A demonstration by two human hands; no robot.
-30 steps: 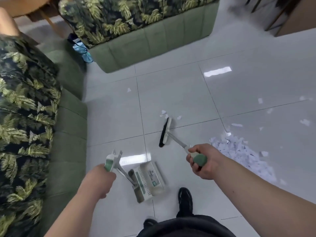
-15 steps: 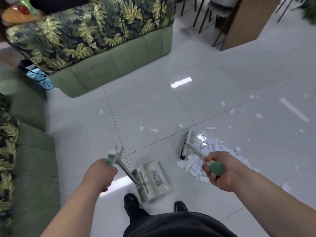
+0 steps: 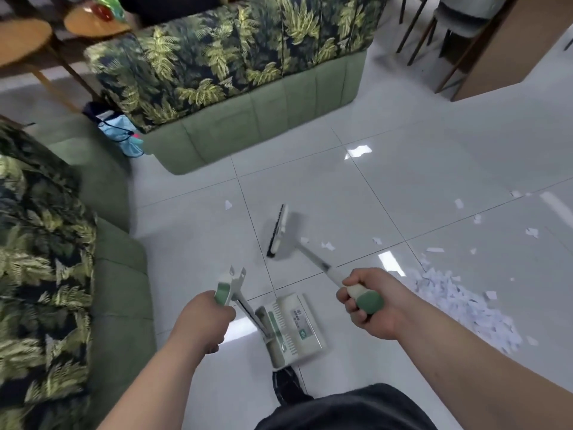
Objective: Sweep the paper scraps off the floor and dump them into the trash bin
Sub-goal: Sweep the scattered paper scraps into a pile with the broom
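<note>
My right hand (image 3: 370,304) grips the green-capped handle of a broom (image 3: 277,231); its black-bristled head is out on the tile ahead, left of the scraps. My left hand (image 3: 203,321) grips the green-and-white handle of a long-handled dustpan (image 3: 293,328), whose pan stands on the floor by my feet. A heap of white paper scraps (image 3: 462,308) lies to the right of my right arm. Loose scraps (image 3: 328,246) are scattered near the broom head and further right (image 3: 459,203). One scrap (image 3: 228,205) lies alone toward the sofa. No trash bin is in view.
A green sofa with leaf-print cushions (image 3: 248,97) stands ahead, another (image 3: 62,274) along the left. A blue bag (image 3: 122,135) sits in the corner between them. Wooden stools (image 3: 24,41) are at the far left, chair legs and a brown cabinet (image 3: 502,51) at the far right.
The broom head has swung left and forward, away from the scrap heap it was touching half a second ago. The view has turned back left. The dustpan stays by my feet.
</note>
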